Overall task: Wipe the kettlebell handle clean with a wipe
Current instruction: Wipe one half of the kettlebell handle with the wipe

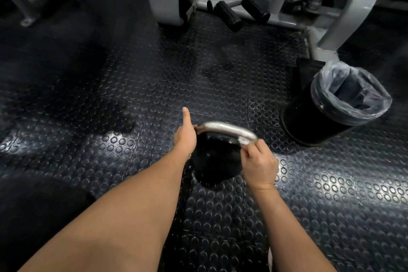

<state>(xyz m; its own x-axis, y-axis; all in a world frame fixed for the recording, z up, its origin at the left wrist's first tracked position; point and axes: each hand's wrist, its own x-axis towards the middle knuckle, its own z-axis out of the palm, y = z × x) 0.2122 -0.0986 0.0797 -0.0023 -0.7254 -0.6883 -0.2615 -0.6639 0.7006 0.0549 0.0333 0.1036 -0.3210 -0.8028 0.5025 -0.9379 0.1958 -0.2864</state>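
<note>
A black kettlebell (217,161) with a silver handle (225,128) stands on the studded rubber floor in the middle of the view. My left hand (186,137) holds the left end of the handle, its thumb pointing up and away. My right hand (259,164) pinches a small white wipe (242,140) against the right end of the handle, fingers curled round it. Most of the wipe is hidden under my fingers.
A black bin (313,121) lined with a clear bag stands to the right of the kettlebell. A grey gym machine frame (344,13) with black padded pegs (227,15) fills the far right and back. Another metal frame (26,6) is at the far left.
</note>
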